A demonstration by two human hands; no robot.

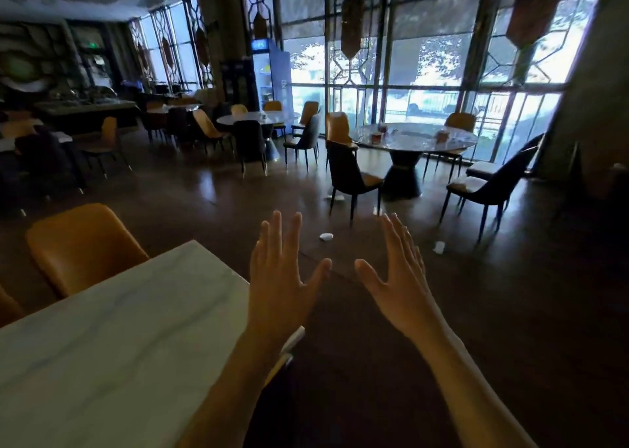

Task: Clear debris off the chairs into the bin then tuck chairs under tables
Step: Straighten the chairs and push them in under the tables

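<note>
Left hand (pixel 275 277) & right hand (pixel 398 277) raised, fingers spread, empty, thumbs nearly touching.

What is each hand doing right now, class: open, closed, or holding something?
Left hand: open, fingers spread, holding nothing.
Right hand: open, fingers spread, holding nothing.

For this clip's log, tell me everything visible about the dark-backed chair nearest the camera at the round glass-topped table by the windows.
The dark-backed chair has a tall, curved, dark shell back that faces the camera, an orange-tan seat that looks like leather, and thin dark legs splayed on the glossy brown floor. It stands upright, pulled out from the round table rather than tucked under, and appears not to touch it. A second chair with an orange back stands just behind it. Crumpled white scraps lie on the floor near its legs. The seat looks bare, though dim light limits certainty.
</note>
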